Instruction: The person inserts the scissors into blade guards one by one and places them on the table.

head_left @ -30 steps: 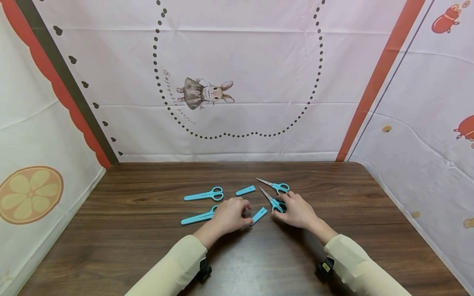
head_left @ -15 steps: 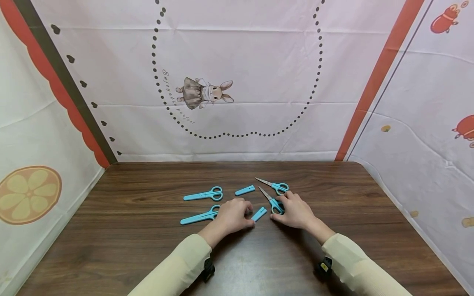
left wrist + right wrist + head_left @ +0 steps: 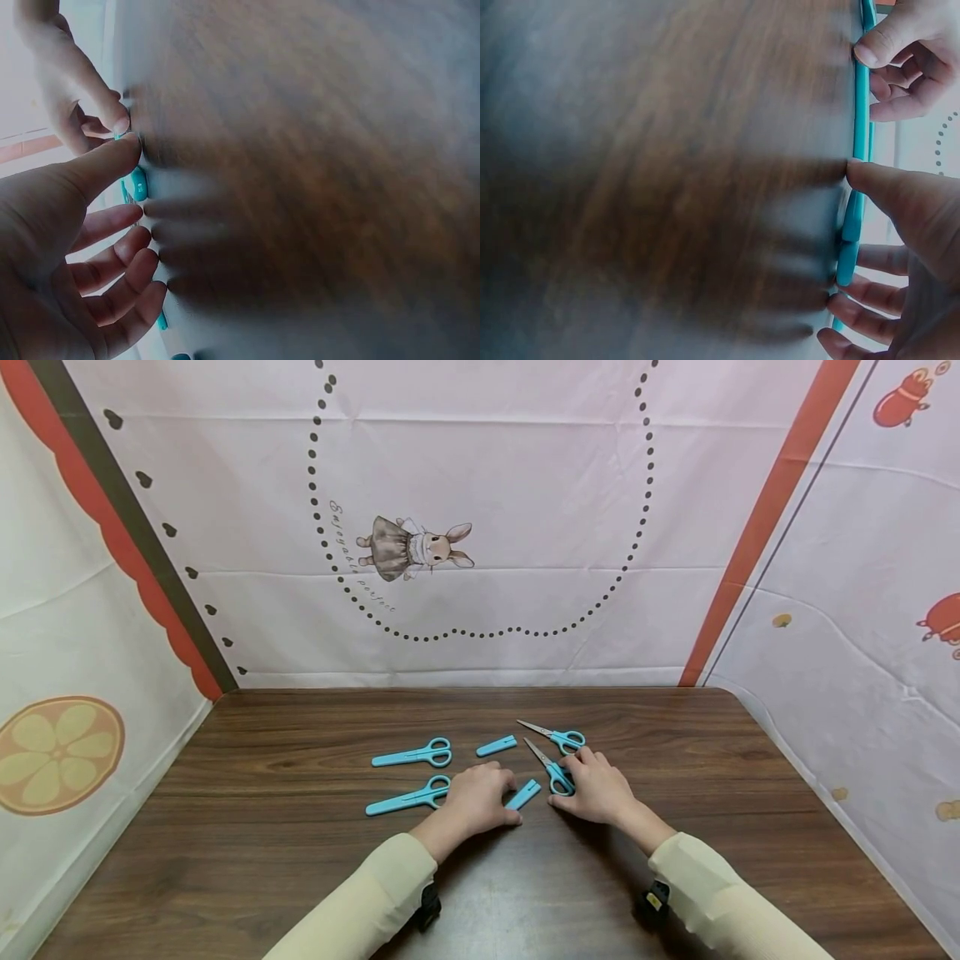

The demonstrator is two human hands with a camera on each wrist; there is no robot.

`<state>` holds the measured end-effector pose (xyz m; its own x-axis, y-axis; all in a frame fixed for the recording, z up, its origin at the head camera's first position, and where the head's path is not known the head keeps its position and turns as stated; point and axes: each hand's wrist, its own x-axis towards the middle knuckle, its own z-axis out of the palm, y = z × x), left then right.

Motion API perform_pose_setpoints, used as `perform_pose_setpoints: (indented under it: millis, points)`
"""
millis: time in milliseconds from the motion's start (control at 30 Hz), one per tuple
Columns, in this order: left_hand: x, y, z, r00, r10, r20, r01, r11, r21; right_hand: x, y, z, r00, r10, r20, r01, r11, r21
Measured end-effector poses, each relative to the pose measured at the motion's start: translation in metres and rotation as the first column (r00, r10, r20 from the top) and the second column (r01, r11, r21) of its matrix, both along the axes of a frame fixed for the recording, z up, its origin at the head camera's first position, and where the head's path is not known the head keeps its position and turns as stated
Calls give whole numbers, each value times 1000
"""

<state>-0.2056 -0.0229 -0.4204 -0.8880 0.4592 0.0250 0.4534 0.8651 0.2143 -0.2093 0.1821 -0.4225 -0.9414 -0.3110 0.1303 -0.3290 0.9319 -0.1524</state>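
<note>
My left hand (image 3: pixel 477 799) rests on the table with its thumb and forefinger spread on either side of a small blue sheath (image 3: pixel 525 794). In the left wrist view, the left fingers stay apart from the thumb, and its fingertips are down on the wood. To the right, my right hand (image 3: pixel 597 787) has its thumb and fingers about the blue handles of bare scissors (image 3: pixel 557 777), whose blades point away to the left. No firm pinch shows in the right wrist view. Just behind lie a second pair of bare scissors (image 3: pixel 558 738) and another blue sheath (image 3: pixel 497 746).
Two pairs of sheathed blue scissors lie left of my hands, one farther back (image 3: pixel 412 753) and one nearer (image 3: pixel 405 802), partly behind the left hand. The brown wooden table (image 3: pixel 262 827) meets a printed cloth (image 3: pixel 480 660) at its back and sides.
My left hand has slid a little to the right, bringing its thumb past the near end of the sheath. The right hand and the scissors have hardly moved.
</note>
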Motion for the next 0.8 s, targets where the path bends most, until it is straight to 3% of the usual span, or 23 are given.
perform_pose_setpoints:
  millis: [400,800]
  points:
    - [-1,2,0,1000,10,13,-10,1000,-10,4,-2,2,996,15,-89,-18,1000,-23]
    - [-1,3,1,999,25,40,-26,999,23,1,-1,2,999,-36,-23,35,999,-37]
